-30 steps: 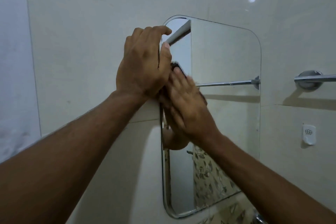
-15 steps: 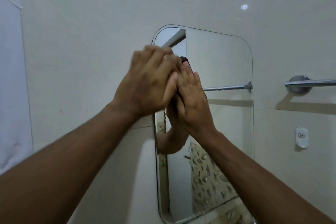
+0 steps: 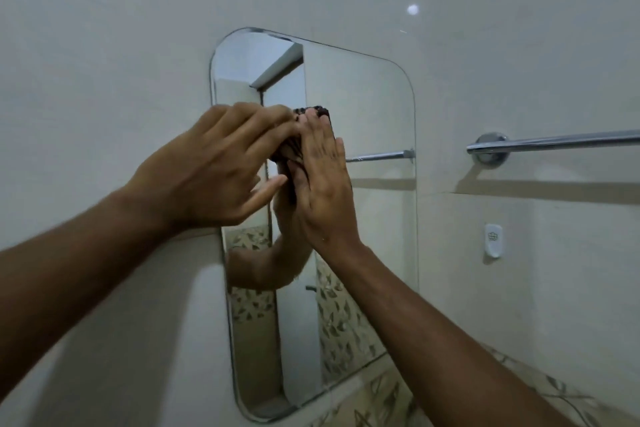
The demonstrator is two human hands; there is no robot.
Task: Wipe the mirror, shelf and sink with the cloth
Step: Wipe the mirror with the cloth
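A tall mirror (image 3: 367,107) with rounded corners hangs on the pale tiled wall. My right hand (image 3: 323,184) lies flat against its glass, fingers pointing up, pressing a dark cloth (image 3: 320,112) whose top edge shows just above my fingertips. My left hand (image 3: 211,173) is right beside it, over the mirror's left edge, fingers spread and reaching toward the cloth's upper left part. Most of the cloth is hidden under my hands. Shelf and sink are out of view.
A chrome towel rail (image 3: 554,142) is fixed to the wall right of the mirror. Below it sits a small white wall hook (image 3: 493,240). A patterned tile band (image 3: 554,388) runs along the lower right.
My hands have shifted right and slightly up across the glass. The left hand's fingers have spread from a curled grip on the mirror's edge. The view has tilted, so more wall shows above.
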